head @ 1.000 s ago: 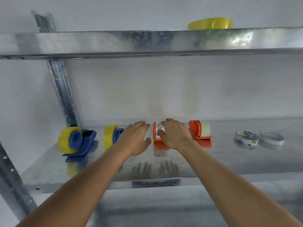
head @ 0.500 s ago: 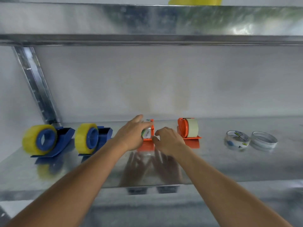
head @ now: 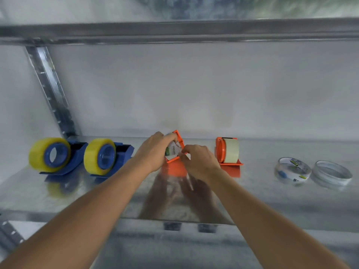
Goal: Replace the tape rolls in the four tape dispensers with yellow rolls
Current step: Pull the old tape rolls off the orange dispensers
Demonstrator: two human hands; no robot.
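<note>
Two blue dispensers with yellow rolls stand at the left of the metal shelf, one [head: 50,156] further left and one [head: 104,155] nearer the middle. My left hand [head: 155,150] grips the clear labelled tape roll [head: 172,150] in an orange dispenser [head: 179,140], which is tilted. My right hand [head: 198,162] pinches the dispenser's front edge by the roll. A second orange dispenser [head: 221,150] with a pale cream roll [head: 232,150] stands just to the right.
Two loose clear tape rolls lie at the right of the shelf [head: 272,200], one with a label [head: 292,170] and one plain [head: 331,174]. An upper shelf's beam [head: 174,30] runs overhead. A metal upright [head: 52,92] stands at the back left.
My left hand closed around the clear roll and my right hand shifted to the dispenser's front edge. The orange dispenser has tilted. The view dropped, hiding the yellow roll on the upper shelf.
</note>
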